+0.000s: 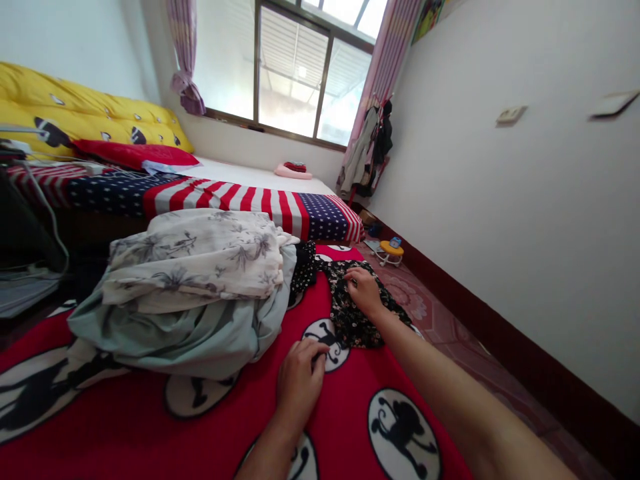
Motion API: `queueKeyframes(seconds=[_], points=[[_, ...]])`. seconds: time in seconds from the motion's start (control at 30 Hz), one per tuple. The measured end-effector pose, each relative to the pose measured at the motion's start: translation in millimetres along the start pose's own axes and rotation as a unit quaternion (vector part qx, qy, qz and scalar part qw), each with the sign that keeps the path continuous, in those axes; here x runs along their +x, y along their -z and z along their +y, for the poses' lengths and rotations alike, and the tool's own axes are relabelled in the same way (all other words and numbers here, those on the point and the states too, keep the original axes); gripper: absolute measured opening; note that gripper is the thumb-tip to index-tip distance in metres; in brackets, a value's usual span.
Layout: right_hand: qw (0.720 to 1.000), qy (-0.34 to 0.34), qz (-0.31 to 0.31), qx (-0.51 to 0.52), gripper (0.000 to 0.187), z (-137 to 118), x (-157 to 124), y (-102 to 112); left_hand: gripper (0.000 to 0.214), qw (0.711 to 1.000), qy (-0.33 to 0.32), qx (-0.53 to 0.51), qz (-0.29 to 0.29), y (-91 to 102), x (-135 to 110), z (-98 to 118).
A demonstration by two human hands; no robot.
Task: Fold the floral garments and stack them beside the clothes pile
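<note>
On the red blanket (345,413) with black monkey prints in pale circles, my left hand (301,373) is low over the cloth, loosely bent, with nothing seen in it. My right hand (364,293) rests on a black garment with small flowers (350,320), its fingers slightly bent and no fold visibly gripped. That garment lies spread near the blanket's right edge. To the left is a heap of clothes: a white floral garment (195,257) on top of a pale green one (200,333). Beside the heap, a black dotted cloth (303,267) is partly covered.
Behind stands a bed with a stars-and-stripes cover (225,197), a red pillow (135,155) and a yellow cushion (90,110). A small yellow stool (391,249) stands on the tiled floor by the right wall. Clothes (367,150) hang beside the window.
</note>
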State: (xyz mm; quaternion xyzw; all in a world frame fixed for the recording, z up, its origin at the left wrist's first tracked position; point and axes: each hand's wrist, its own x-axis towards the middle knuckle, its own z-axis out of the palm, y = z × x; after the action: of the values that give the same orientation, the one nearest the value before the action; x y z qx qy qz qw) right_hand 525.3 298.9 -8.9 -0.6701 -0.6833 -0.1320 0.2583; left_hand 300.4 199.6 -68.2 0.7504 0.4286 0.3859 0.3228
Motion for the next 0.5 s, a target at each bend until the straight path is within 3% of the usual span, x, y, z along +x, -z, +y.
queueKeyframes(seconds=[0.17, 0.33, 0.5], points=[[0.994, 0.055, -0.091, -0.007, 0.018, -28, 42, -26, 0.024, 1.000, 0.002, -0.003, -0.004, -0.4, 0, 1], [0.987, -0.024, -0.135, -0.079, 0.025, -18, 56, -39, 0.025, 1.000, 0.010, 0.000, -0.007, -0.4, 0, 2], [0.981, -0.083, -0.141, -0.106, 0.032, -14, 63, -49, 0.025, 1.000, 0.011, -0.001, -0.002, -0.1, 0, 3]])
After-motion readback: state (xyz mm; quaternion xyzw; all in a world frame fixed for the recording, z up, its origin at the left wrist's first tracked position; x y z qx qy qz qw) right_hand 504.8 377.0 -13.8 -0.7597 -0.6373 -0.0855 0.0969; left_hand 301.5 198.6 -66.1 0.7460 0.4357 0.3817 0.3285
